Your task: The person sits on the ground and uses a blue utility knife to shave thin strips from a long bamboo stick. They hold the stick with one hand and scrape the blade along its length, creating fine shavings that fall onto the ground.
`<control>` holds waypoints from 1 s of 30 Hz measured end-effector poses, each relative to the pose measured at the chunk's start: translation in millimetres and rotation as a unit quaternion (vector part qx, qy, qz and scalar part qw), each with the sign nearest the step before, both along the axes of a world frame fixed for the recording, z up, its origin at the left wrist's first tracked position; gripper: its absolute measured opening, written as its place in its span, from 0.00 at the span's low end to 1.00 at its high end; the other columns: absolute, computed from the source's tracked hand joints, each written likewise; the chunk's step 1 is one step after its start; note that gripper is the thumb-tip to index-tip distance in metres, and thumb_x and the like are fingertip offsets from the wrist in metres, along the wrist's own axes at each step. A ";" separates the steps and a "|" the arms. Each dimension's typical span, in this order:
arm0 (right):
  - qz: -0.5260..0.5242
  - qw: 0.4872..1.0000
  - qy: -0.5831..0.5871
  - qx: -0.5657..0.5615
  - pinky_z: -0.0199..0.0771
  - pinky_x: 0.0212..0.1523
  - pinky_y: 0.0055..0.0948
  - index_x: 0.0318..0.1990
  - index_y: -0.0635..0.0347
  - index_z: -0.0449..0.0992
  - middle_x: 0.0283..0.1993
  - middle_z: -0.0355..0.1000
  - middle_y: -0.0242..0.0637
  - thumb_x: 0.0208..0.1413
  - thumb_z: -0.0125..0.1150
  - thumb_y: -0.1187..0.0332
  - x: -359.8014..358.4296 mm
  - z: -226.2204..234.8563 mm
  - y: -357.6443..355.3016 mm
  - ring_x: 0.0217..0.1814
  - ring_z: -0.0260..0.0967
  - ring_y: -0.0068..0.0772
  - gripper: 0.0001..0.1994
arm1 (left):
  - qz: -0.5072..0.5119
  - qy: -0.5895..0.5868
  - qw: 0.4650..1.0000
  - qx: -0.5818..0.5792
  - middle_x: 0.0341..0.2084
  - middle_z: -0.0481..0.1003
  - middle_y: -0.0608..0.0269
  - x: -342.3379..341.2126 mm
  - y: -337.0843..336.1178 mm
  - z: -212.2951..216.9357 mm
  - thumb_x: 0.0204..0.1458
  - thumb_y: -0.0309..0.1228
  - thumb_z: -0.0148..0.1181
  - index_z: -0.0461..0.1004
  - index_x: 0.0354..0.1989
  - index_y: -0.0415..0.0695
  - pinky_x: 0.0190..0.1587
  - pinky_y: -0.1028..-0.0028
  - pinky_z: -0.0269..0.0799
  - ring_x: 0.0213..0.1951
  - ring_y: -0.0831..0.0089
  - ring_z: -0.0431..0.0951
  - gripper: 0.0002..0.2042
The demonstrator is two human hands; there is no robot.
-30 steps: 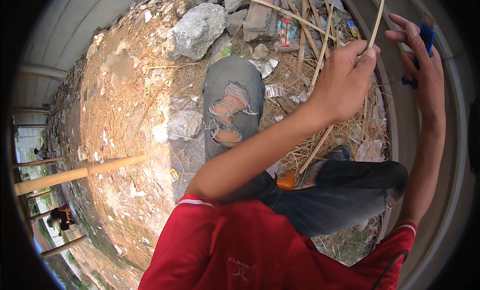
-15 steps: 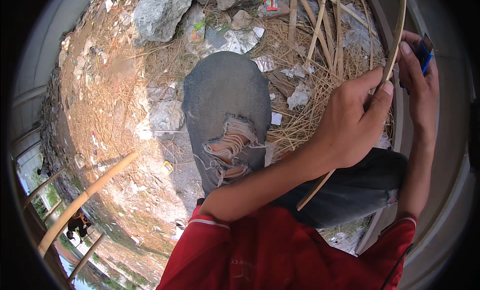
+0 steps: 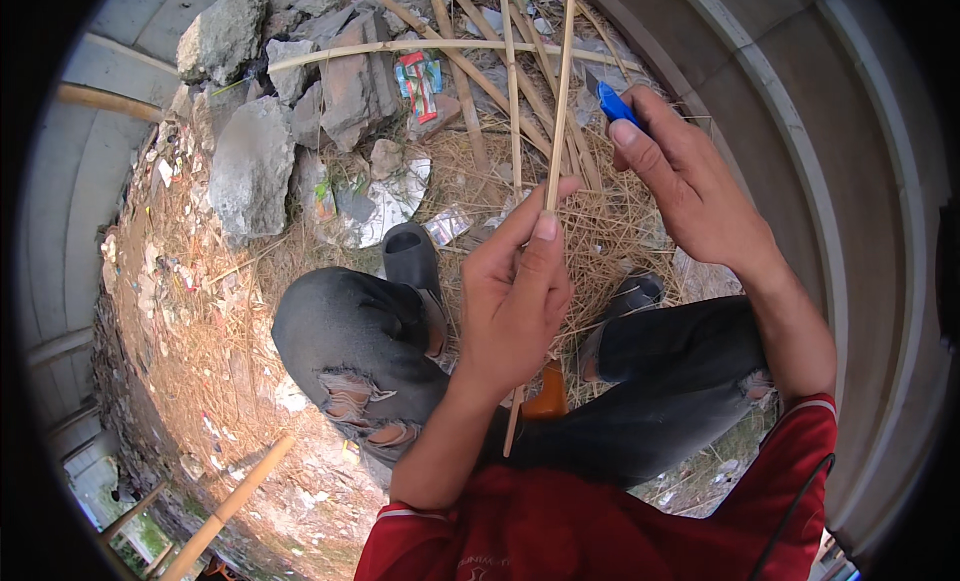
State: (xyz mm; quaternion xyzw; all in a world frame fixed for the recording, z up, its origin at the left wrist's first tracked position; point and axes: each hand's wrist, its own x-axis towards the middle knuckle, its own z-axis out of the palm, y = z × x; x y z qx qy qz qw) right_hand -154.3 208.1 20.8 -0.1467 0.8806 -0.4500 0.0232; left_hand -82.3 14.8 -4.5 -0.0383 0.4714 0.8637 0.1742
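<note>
Straw and scattered litter cover the ground in the head camera's view, with a grey panelled wall curving up on the right. The person has both knees bent, and the two hands are apart from each other. The left hand pinches a thin, pale bamboo strip between thumb and fingers; the strip stands nearly upright in the picture, running from the palm to the top edge. The right hand is closed around a blue-handled knife, its blade pointing up and left, near the strip, with a gap showing between them.

Beyond the hands, more bamboo pieces lie crossed on the straw, beside grey rubble. A red and light-blue packet rests near these, its printing too small to make out. A pale printed wrapper lies nearer, likewise illegible. Light lettering and a small emblem mark the red shirt, upside down and partly cut off by the lower edge. An orange object shows beside the left wrist.
</note>
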 end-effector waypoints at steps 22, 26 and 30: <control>-0.070 0.979 0.051 0.185 0.71 0.36 0.50 0.42 0.61 0.81 0.26 0.75 0.51 0.65 0.51 0.42 -26.2 -19.4 72.5 0.34 0.75 0.58 0.27 | -0.141 -0.084 0.985 -0.057 0.13 0.50 0.77 39.5 -5.1 -10.0 0.72 0.38 0.41 0.64 0.67 0.39 0.17 0.80 0.45 0.13 0.87 0.46 0.21; -0.192 0.963 0.020 0.189 0.72 0.42 0.50 0.44 0.60 0.81 0.30 0.77 0.51 0.64 0.50 0.39 -44.4 -38.5 105.4 0.39 0.76 0.57 0.29 | -0.161 -0.087 0.978 -0.104 0.12 0.49 0.78 57.8 -7.9 -18.3 0.72 0.40 0.41 0.65 0.66 0.36 0.15 0.80 0.45 0.12 0.86 0.44 0.22; -0.234 0.950 -0.003 0.207 0.73 0.46 0.50 0.46 0.58 0.81 0.38 0.79 0.50 0.64 0.49 0.39 -49.4 -46.9 142.5 0.45 0.76 0.56 0.29 | -0.192 -0.106 0.970 -0.100 0.12 0.49 0.78 85.1 -38.3 -10.5 0.72 0.40 0.41 0.66 0.65 0.36 0.15 0.81 0.45 0.11 0.86 0.44 0.23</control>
